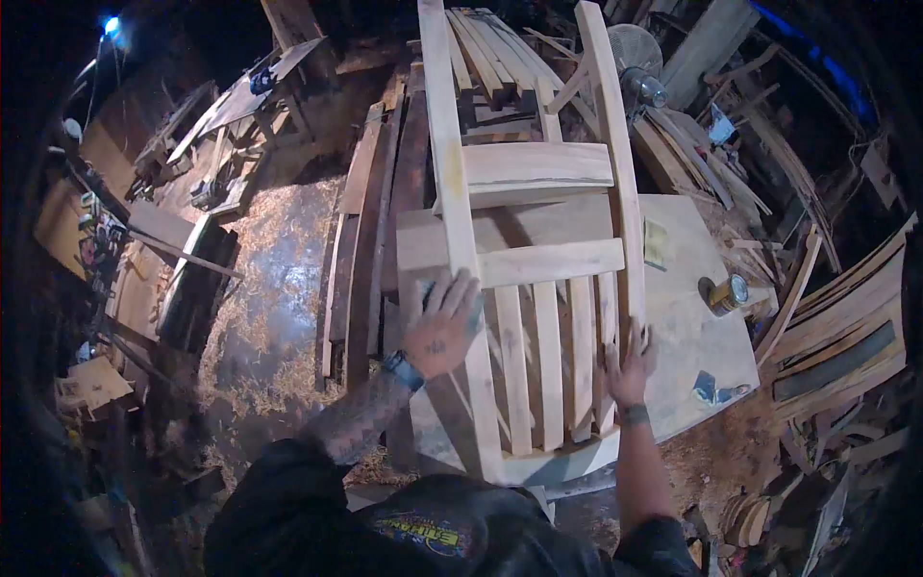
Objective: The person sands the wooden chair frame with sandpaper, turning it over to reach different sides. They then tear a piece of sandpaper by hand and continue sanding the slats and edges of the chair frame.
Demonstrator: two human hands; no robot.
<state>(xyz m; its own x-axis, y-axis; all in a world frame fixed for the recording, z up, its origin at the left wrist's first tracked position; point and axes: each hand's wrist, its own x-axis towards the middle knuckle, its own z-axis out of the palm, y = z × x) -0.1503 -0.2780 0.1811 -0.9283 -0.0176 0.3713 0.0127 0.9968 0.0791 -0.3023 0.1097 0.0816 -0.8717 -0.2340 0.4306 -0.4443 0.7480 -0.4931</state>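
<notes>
An unfinished pale wooden chair frame (pixel 538 260) lies on a plywood work table (pixel 702 337), its slatted back toward me and its legs pointing away. My left hand (pixel 444 325) rests flat on the chair's left upright, fingers spread over the wood. My right hand (pixel 630 365) presses against the right side of the slatted back near the lower rail. Neither hand grips anything separate. A wristwatch sits on my left wrist.
A small tin (pixel 728 291), a yellow pad (pixel 656 242) and a dark scrap (pixel 711 388) lie on the table's right side. Long planks (pixel 370 221) stand left of the table. Sawdust covers the floor (pixel 269 288). Stacked curved boards (pixel 836 327) crowd the right.
</notes>
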